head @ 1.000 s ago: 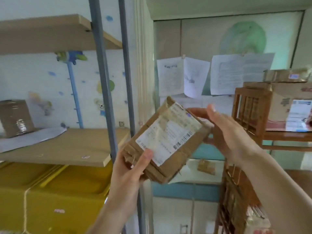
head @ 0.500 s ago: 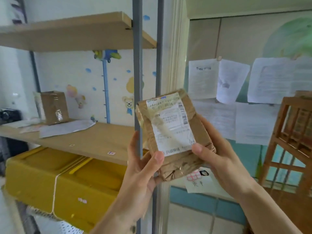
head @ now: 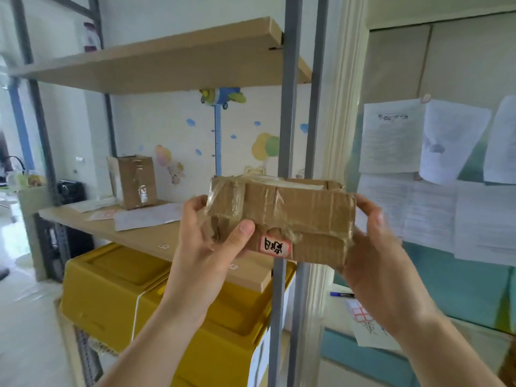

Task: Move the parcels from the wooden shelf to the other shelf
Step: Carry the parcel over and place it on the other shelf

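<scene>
I hold a flat brown cardboard parcel (head: 293, 210), wrapped in clear tape with a small red-edged sticker, level in front of me. My left hand (head: 206, 241) grips its left end, thumb on the near side. My right hand (head: 374, 252) holds its right end from below and behind. The parcel hangs just in front of the grey metal upright (head: 289, 107) of the metal-framed shelf, above the right end of its middle board (head: 145, 236). A second taped brown parcel (head: 134, 181) stands upright on that board at the back left. The wooden shelf is out of view.
Loose papers (head: 145, 216) lie on the middle board. An upper board (head: 167, 62) spans overhead. Yellow crates (head: 117, 291) tied with string fill the space under the middle board. Paper sheets (head: 391, 141) hang on the wall at right. A black device (head: 71, 191) sits at far left.
The view has swung left, away from the wooden shelf. I have turned the parcel from label-facing-me to lying flat and brought it up to the metal shelf's middle board.
</scene>
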A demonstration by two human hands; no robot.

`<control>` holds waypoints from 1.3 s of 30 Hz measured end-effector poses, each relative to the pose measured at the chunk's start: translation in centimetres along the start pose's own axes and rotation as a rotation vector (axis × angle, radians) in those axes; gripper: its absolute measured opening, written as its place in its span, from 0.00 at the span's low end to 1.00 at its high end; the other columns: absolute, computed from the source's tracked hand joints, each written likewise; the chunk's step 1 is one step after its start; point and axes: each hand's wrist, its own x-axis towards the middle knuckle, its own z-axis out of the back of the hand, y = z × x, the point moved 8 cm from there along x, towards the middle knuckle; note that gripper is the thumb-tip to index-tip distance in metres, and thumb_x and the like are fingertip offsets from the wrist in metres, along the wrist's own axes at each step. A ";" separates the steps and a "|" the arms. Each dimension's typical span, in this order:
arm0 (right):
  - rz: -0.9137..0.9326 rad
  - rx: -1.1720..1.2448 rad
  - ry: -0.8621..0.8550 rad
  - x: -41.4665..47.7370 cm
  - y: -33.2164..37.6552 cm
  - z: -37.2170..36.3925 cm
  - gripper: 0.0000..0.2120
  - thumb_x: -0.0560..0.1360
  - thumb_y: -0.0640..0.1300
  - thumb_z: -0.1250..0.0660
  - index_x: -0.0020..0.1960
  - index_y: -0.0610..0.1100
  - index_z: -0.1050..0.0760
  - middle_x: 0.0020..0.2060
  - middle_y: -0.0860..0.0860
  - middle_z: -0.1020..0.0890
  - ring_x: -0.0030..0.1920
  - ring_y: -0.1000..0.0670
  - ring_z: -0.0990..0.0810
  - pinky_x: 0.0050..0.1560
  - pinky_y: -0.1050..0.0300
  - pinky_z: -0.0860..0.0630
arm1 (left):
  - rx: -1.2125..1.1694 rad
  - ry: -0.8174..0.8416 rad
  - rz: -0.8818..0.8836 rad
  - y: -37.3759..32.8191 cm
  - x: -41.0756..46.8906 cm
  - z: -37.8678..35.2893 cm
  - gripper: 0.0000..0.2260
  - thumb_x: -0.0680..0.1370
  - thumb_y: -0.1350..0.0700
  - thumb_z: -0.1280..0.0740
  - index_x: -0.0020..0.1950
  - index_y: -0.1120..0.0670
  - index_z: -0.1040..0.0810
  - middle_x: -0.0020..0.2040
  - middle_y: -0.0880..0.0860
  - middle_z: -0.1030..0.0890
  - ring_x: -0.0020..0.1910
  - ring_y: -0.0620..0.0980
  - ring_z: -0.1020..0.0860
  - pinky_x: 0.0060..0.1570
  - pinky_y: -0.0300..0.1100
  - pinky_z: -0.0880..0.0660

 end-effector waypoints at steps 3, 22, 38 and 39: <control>0.096 -0.220 -0.030 1.3 -1.2 -3.6 0.49 0.60 0.70 0.22 0.76 0.57 0.35 0.68 0.47 0.20 0.65 0.44 0.18 0.59 0.43 0.18 | 0.071 -0.049 -0.040 -0.3 1.6 3.5 0.23 0.77 0.46 0.26 0.66 0.49 0.31 0.55 0.52 0.12 0.51 0.52 0.11 0.48 0.46 0.15; -0.244 -0.890 -0.160 23.9 -27.7 -16.0 0.39 0.73 0.56 0.24 0.79 0.49 0.34 0.71 0.51 0.21 0.68 0.47 0.21 0.67 0.52 0.26 | 0.646 0.051 0.380 22.4 21.0 30.9 0.05 0.84 0.56 0.34 0.57 0.48 0.19 0.50 0.44 0.13 0.57 0.50 0.17 0.57 0.48 0.19; -0.086 -0.884 -0.181 19.1 -24.7 -14.1 0.43 0.74 0.60 0.27 0.82 0.58 0.45 0.77 0.56 0.31 0.68 0.59 0.27 0.65 0.57 0.26 | 0.740 -0.115 -0.030 16.1 17.1 27.2 0.29 0.84 0.42 0.37 0.81 0.52 0.37 0.78 0.50 0.29 0.76 0.48 0.32 0.71 0.48 0.36; -0.035 -0.877 -0.174 17.6 -22.8 -13.5 0.42 0.74 0.60 0.27 0.81 0.60 0.45 0.76 0.60 0.31 0.65 0.64 0.28 0.62 0.62 0.26 | 0.688 -0.051 -0.106 14.6 16.3 24.8 0.28 0.83 0.43 0.37 0.80 0.53 0.34 0.76 0.48 0.28 0.75 0.46 0.31 0.71 0.47 0.34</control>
